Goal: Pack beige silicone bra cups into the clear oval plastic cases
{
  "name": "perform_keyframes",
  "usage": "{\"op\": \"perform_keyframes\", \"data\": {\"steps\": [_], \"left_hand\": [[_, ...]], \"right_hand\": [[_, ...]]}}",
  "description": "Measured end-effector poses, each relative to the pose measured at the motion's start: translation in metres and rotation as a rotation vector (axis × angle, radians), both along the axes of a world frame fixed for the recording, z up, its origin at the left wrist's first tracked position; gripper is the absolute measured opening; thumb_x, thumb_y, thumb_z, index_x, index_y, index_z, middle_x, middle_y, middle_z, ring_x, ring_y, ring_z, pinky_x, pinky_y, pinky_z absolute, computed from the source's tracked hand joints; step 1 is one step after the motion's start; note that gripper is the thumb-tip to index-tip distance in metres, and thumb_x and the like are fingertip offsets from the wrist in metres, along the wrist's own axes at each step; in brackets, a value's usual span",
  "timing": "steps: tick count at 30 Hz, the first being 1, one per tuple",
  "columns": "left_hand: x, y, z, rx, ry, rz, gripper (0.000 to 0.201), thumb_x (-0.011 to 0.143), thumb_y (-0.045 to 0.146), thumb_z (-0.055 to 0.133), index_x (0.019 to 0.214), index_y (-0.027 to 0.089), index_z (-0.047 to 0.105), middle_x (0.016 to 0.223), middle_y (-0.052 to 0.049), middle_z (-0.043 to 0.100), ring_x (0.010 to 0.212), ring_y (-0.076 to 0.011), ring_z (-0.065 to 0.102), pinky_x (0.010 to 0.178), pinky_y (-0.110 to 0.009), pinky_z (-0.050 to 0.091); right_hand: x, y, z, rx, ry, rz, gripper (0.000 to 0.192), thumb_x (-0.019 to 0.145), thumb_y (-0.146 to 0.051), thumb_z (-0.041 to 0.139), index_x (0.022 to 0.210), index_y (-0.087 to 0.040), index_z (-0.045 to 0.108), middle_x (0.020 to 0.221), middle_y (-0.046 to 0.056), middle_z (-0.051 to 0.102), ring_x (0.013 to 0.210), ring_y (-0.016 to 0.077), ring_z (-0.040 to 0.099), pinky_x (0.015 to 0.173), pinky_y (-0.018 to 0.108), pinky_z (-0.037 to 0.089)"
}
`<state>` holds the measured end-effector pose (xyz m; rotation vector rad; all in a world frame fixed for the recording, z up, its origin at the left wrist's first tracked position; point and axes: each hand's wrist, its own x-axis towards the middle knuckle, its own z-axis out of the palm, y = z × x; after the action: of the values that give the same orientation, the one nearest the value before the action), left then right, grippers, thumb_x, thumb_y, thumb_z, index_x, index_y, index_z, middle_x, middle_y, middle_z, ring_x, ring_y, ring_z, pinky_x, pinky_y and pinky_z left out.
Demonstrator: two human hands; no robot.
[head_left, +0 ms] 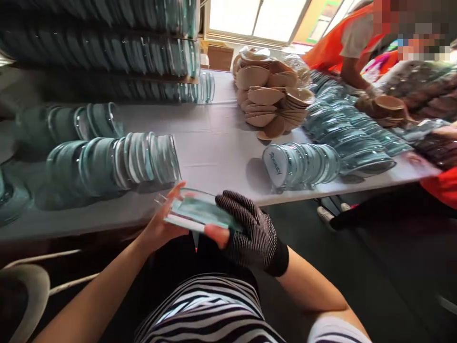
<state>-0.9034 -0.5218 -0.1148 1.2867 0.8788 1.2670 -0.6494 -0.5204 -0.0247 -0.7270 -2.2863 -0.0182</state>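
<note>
Close to my body, above the table's front edge, I hold a clear, greenish plastic pouch [200, 209] in both hands. A white strip runs along its lower side, and motion blurs its details. My bare left hand [164, 224] is closed around the pouch's left end. On its right end, my right hand [252, 233] wears a dark dotted glove with the thumb tip uncovered; the fingers lie over the top and the thumb presses the near edge. Similar clear pouches [114, 162] stand in a row beyond my left hand. A shorter row of pouches [303, 164], lettered on its front face, stands to the right.
Stacked rows of clear pouches [107, 52] rise at the back left. Beige curved pieces [273, 93] are piled on the white table [214, 143]. More clear pouches [346, 124] lie near a co-worker's arm [353, 71] at right. A chair [35, 286] stands at lower left.
</note>
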Motion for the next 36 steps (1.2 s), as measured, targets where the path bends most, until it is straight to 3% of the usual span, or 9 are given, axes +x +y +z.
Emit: {"op": "perform_keyframes", "data": {"steps": [3, 7, 11, 15, 19, 25, 31, 34, 36], "left_hand": [[0.020, 0.003, -0.006, -0.093, -0.054, -0.106, 0.087, 0.084, 0.052, 0.069, 0.155, 0.044, 0.019, 0.156, -0.012, 0.037, 0.119, -0.0310, 0.064, 0.094, -0.046, 0.057], [0.022, -0.004, -0.008, -0.041, 0.125, -0.049, 0.061, 0.095, 0.045, 0.057, 0.150, 0.035, 0.034, 0.144, -0.013, 0.052, 0.117, -0.0273, 0.065, 0.100, -0.048, 0.053], [-0.002, -0.014, 0.003, 0.207, 0.449, 0.074, 0.060, 0.093, 0.037, 0.061, 0.148, 0.030, 0.038, 0.136, -0.012, 0.061, 0.120, -0.0268, 0.063, 0.103, -0.049, 0.051], [-0.043, 0.002, 0.040, 0.519, 0.838, 0.368, 0.040, 0.094, 0.036, 0.057, 0.132, 0.024, 0.056, 0.132, -0.009, 0.064, 0.130, -0.0259, 0.055, 0.111, -0.047, 0.044], [-0.074, 0.053, 0.077, 0.609, 1.139, 0.651, 0.037, 0.098, 0.034, 0.047, 0.133, 0.024, 0.058, 0.143, -0.008, 0.056, 0.146, -0.0251, 0.035, 0.120, -0.048, 0.028], [-0.078, 0.109, 0.072, 0.431, 1.360, 0.604, 0.042, 0.100, 0.037, 0.044, 0.134, 0.018, 0.060, 0.140, -0.013, 0.059, 0.134, -0.0335, 0.049, 0.118, -0.059, 0.020], [-0.073, 0.095, 0.069, 0.462, 1.015, 0.602, 0.048, 0.095, 0.045, 0.054, 0.133, 0.016, 0.058, 0.141, -0.011, 0.058, 0.145, -0.0299, 0.036, 0.123, -0.056, 0.000], [-0.049, 0.068, 0.068, 0.458, 0.508, 0.676, 0.081, 0.080, 0.053, 0.073, 0.147, 0.022, 0.041, 0.159, -0.011, 0.035, 0.153, -0.0296, 0.017, 0.125, -0.052, 0.005], [-0.027, 0.047, 0.062, 0.344, 0.094, 0.520, 0.098, 0.071, 0.066, 0.075, 0.151, 0.030, 0.032, 0.163, -0.008, 0.027, 0.153, -0.0306, 0.017, 0.123, -0.052, 0.022]], "right_hand": [[0.015, 0.037, 0.007, 0.081, -0.085, -0.268, 0.049, 0.089, -0.026, 0.057, 0.138, -0.024, 0.053, 0.151, 0.014, 0.044, 0.140, 0.0290, 0.041, 0.108, 0.049, 0.046], [0.053, 0.094, -0.001, -0.019, -0.303, -0.768, 0.056, 0.089, -0.026, 0.052, 0.143, -0.016, 0.047, 0.153, 0.017, 0.042, 0.140, 0.0359, 0.036, 0.114, 0.062, 0.028], [0.079, 0.118, -0.017, -0.101, -0.410, -0.969, 0.059, 0.090, -0.039, 0.050, 0.142, -0.011, 0.046, 0.147, 0.020, 0.048, 0.138, 0.0453, 0.033, 0.107, 0.075, 0.022], [0.053, 0.121, -0.012, -0.004, -0.222, -0.889, 0.066, 0.093, -0.049, 0.045, 0.147, -0.013, 0.039, 0.151, 0.021, 0.043, 0.142, 0.0467, 0.028, 0.109, 0.075, 0.016], [-0.046, 0.119, -0.014, -0.056, -0.052, -0.396, 0.067, 0.092, -0.048, 0.049, 0.149, -0.015, 0.037, 0.150, 0.017, 0.046, 0.142, 0.0370, 0.035, 0.114, 0.061, 0.028], [-0.153, 0.137, -0.055, -0.327, 0.073, -0.085, 0.065, 0.089, -0.028, 0.048, 0.150, -0.007, 0.034, 0.146, 0.020, 0.050, 0.133, 0.0275, 0.051, 0.107, 0.042, 0.046], [-0.103, 0.154, -0.050, -0.505, 0.315, -0.416, 0.060, 0.081, -0.026, 0.055, 0.139, -0.014, 0.049, 0.096, 0.011, 0.074, 0.077, 0.0256, 0.069, 0.074, 0.040, 0.057], [-0.069, 0.137, -0.030, -0.403, 0.591, -0.263, 0.055, 0.085, -0.033, 0.056, 0.137, -0.015, 0.048, 0.110, 0.013, 0.070, 0.092, 0.0245, 0.068, 0.083, 0.040, 0.057], [-0.055, 0.115, -0.018, -0.290, 0.600, -0.120, 0.054, 0.087, -0.038, 0.058, 0.137, -0.018, 0.048, 0.125, 0.015, 0.065, 0.108, 0.0255, 0.064, 0.091, 0.041, 0.055]]}}
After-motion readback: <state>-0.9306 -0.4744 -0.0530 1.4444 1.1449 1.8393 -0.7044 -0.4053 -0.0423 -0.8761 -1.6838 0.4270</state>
